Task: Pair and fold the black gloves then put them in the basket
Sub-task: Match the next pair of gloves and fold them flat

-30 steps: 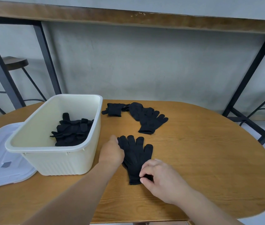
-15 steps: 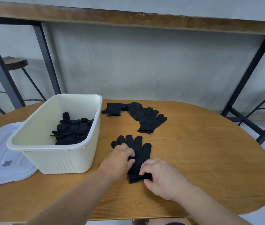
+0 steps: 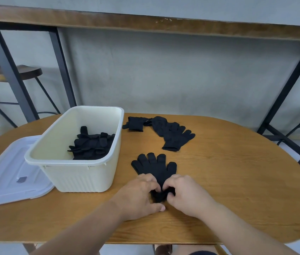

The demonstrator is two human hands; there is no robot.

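Left hand (image 3: 138, 196) and right hand (image 3: 186, 194) both pinched the cuff of the stacked black gloves (image 3: 154, 168) on the tabletop (image 3: 237, 181).

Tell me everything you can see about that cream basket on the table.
The cream basket is a rectangular plastic tub with a rolled rim and ribbed outer walls. It stands upright and open on the left of the wooden table, holding a heap of black gloves. Its left end rests on a white lid. Neither hand touches it.
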